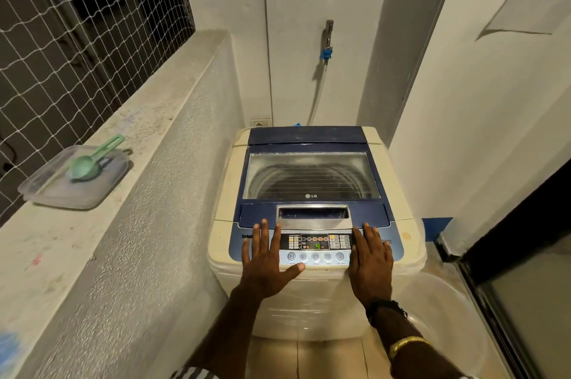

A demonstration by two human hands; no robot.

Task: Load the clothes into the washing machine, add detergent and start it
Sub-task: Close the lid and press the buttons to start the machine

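Okay, far left of the left hand: white netting point(77, 38) over a dark window, with a concrete ledge point(92, 239) under it. On the ledge, well apart from both hands, sits a clear plastic tray point(37, 193) with a green scoop point(89, 162) lying in it, handle pointing up-right.

The washing machine point(225, 187) is a cream top-loader straight ahead, and both hands are on its front edge. Its blue lid point(312, 146) is down, just beyond the fingertips. The drum shows through the glass, but its contents can't be made out.

The left hand point(265, 264) lies flat, palm down, fingers straight and spread, on the left end of the control panel point(318, 244). Its thumb is stuck out to the right below the button row. It holds nothing. Between the two hands the panel display point(316, 245) is lit with a green digit.

The right hand point(370, 261) is flat on the right end of the panel, fingers straight and together, gripping nothing. That wrist has a black band point(383, 309), and a gold bracelet point(408, 343) sits further up the arm.

Above and beyond the hands are a wall tap point(328, 35) and a hose point(318, 94) dropping behind the machine. Right of the right hand, low down, is a clear basin point(448, 317). Further right is a dark-framed door point(525, 301).
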